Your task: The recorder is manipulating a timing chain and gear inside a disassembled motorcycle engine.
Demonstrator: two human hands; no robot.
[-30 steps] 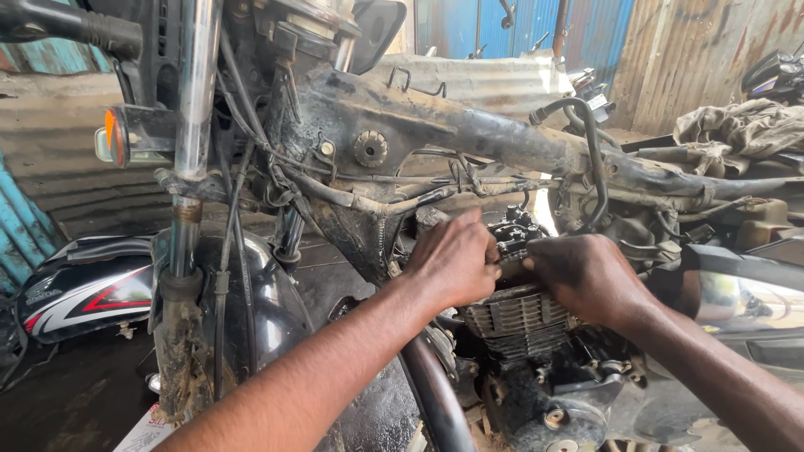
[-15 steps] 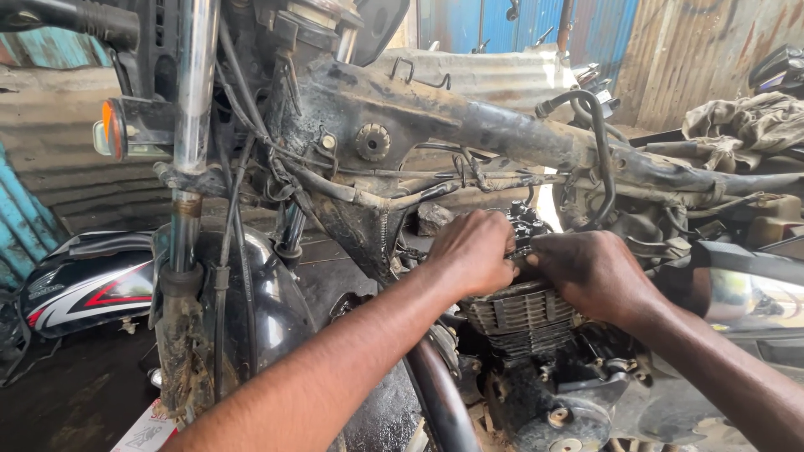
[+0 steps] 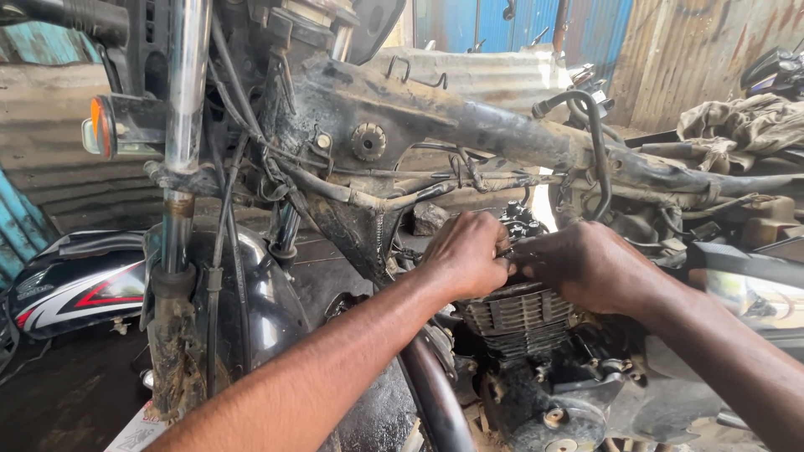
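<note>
Landmark: I take the engine [image 3: 517,316], the finned block low in the middle, as my fixed point; every place below is told from it.

Fairing [image 3: 75,289]: one white, red and black panel, far to the left of the engine and at about its height.

Fork [image 3: 180,167]: one chromed tube with rusty lower end, well left of the engine; one orange lamp [image 3: 99,125] beside its upper part.

Frame [image 3: 502,134]: one grimy tube running above the engine, with cables and one hose [image 3: 596,125] looped down toward it.

Left hand [image 3: 465,251]: on the engine's top left edge, fingers curled together over a small part there; the part itself is hidden, so I cannot say what is gripped.

Right hand [image 3: 590,264]: on the engine's top right, touching the left hand, fingertips pinched on the same spot; what is between them I cannot tell.

Rag [image 3: 741,125]: one pale cloth, up and far right of the engine.

Doing it well: I would keep both wrists braced against the fins, work the small piece straight and slowly, and keep the dangling cables above clear of my fingers, so nothing slips down into the engine.

Count: two hands, one engine, one fork, one frame, one lamp, one fairing, one rag.
</note>
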